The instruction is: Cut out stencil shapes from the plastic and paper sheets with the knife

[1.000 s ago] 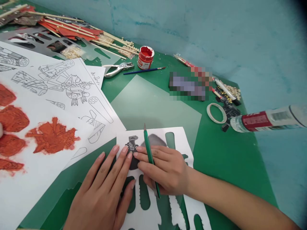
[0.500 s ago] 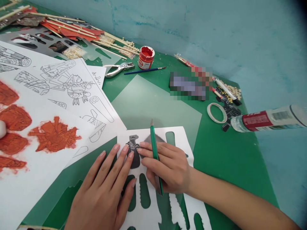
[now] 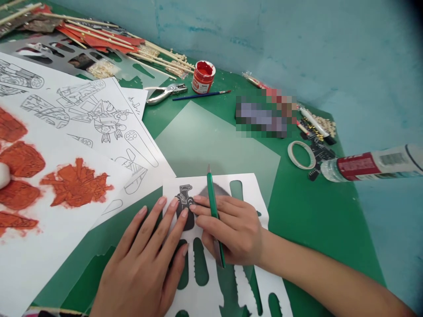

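Note:
My left hand (image 3: 142,259) lies flat with fingers spread. Its fingertips rest on the white cut-out sheet (image 3: 274,281) and on a small black cut-out figure (image 3: 185,193) with white lines. My right hand (image 3: 231,224) is closed around a green craft knife (image 3: 212,198), which is tucked between its fingers with the pointed tip facing away from me. The fingertips of this hand touch the right side of the black figure. Under the right hand, part of a dark grey rounded shape shows, mostly hidden.
A translucent sheet (image 3: 211,136) lies beyond my hands. Line drawings (image 3: 109,119) and red-painted paper (image 3: 79,185) are on the left. Farther back are a hole punch (image 3: 167,93), a brush (image 3: 201,95) and an open red paint jar (image 3: 203,79). A tape roll (image 3: 301,155) and a bottle (image 3: 358,166) lie right.
The left fingertips have shifted slightly right on the black figure. The right hand keeps its place with the craft knife. The whole view has moved a little.

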`<state>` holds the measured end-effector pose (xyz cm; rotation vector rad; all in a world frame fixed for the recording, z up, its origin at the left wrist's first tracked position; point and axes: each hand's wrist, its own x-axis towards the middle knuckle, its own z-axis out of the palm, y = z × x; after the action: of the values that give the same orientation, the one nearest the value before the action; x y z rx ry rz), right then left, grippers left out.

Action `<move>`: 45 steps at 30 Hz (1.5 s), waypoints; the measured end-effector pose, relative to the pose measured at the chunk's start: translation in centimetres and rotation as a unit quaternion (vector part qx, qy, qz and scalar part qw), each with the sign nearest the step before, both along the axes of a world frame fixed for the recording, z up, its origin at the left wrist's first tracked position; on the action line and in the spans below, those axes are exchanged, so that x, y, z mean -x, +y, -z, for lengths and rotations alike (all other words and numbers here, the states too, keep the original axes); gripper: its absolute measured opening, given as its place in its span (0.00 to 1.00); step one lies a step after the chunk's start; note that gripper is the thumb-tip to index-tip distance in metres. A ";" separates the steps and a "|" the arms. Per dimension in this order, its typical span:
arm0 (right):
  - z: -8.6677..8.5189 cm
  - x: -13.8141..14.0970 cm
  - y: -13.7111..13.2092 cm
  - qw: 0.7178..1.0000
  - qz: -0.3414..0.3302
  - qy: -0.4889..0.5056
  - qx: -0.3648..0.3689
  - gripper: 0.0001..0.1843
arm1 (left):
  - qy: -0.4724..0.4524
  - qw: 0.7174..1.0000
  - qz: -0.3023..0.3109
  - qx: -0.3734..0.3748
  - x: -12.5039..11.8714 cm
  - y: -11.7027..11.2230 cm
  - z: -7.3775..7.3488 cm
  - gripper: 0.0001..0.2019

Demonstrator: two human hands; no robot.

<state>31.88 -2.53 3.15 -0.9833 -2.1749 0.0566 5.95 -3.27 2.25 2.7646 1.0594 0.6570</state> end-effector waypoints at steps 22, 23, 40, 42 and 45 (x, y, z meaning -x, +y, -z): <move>0.1 0.3 0.6 0.999 0.030 0.039 0.013 0.10 | -0.014 1.000 -0.016 0.019 -0.6 -0.4 -0.1 0.28; 0.1 0.3 0.6 0.999 0.030 0.039 0.014 0.10 | -0.015 0.999 -0.023 0.019 -0.7 -0.5 -0.1 0.28; -0.2 0.2 0.7 0.999 0.028 0.031 0.017 0.10 | -0.010 0.999 -0.042 0.011 -1.0 -0.7 -0.1 0.27; -0.2 0.2 0.7 0.999 0.029 0.030 0.010 0.10 | 0.003 1.000 -0.025 0.002 -0.7 -0.6 -0.1 0.28; -0.2 0.1 0.7 0.999 0.028 0.028 0.012 0.10 | 0.010 1.000 -0.018 -0.003 -0.4 -0.3 -0.3 0.28</move>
<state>31.75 -1.86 3.40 -1.0442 -2.0984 0.0841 6.39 -3.54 2.51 2.7687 1.1146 0.6397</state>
